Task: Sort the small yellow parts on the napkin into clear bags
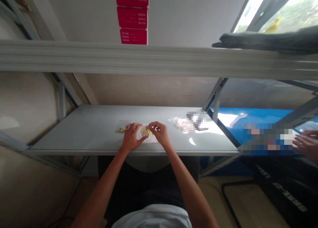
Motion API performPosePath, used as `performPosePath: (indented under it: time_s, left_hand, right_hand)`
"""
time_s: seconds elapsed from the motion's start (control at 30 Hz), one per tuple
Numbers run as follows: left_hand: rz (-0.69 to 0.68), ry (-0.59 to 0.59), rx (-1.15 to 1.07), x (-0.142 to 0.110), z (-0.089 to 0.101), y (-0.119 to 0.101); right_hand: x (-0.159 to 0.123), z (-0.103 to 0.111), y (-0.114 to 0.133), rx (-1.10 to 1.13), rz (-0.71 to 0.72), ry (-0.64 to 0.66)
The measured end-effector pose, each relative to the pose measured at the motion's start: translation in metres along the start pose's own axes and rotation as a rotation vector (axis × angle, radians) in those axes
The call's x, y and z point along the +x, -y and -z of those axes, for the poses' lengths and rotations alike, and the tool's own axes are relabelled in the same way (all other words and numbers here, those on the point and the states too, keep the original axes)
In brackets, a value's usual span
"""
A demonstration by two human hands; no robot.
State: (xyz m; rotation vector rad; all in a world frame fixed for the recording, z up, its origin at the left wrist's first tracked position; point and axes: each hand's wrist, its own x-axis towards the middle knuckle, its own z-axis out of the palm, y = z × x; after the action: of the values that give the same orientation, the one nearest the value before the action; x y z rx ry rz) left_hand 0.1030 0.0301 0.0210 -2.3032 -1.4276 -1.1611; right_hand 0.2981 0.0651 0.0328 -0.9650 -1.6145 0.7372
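A small pile of yellow bead-like pieces (145, 131) lies on a pale, partly see-through sheet or bag (152, 139) near the shelf's front edge. My left hand (131, 135) rests on the left side of the pile, thumb and fingers apart and curved around it. From the right, my right hand (160, 132) reaches over the pile with thumb and fingertips pinched together. What sits in that pinch is too small to make out. Partly behind my left hand is a clear packet with yellow pieces (121, 130).
Crumpled clear plastic bags (179, 123) lie to the right on the grey shelf (94, 122), beside a blurred patch. A grey beam (159, 60) crosses above, with red boxes (132, 17) behind. Another person's hand (308, 142) is at far right by a blue surface.
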Motion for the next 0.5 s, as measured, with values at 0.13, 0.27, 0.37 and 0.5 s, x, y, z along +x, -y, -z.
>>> performPosePath:
  time_s: [0.13, 0.27, 0.37, 0.5]
  left_hand:
    - [-0.013, -0.007, 0.014, -0.001, -0.003, 0.001]
    - [-0.017, -0.007, -0.001, -0.002, -0.004, 0.003]
    - [0.010, -0.040, -0.033, -0.004, -0.003, 0.005]
    - [0.081, -0.102, -0.081, -0.004, -0.004, 0.010]
  right_hand:
    - [-0.003, -0.017, 0.003, 0.012, 0.034, 0.041]
    - [-0.005, -0.021, -0.002, 0.016, 0.072, 0.036]
    - [-0.002, -0.005, -0.011, -0.013, 0.048, -0.056]
    - [0.002, 0.022, -0.026, -0.126, -0.018, -0.110]
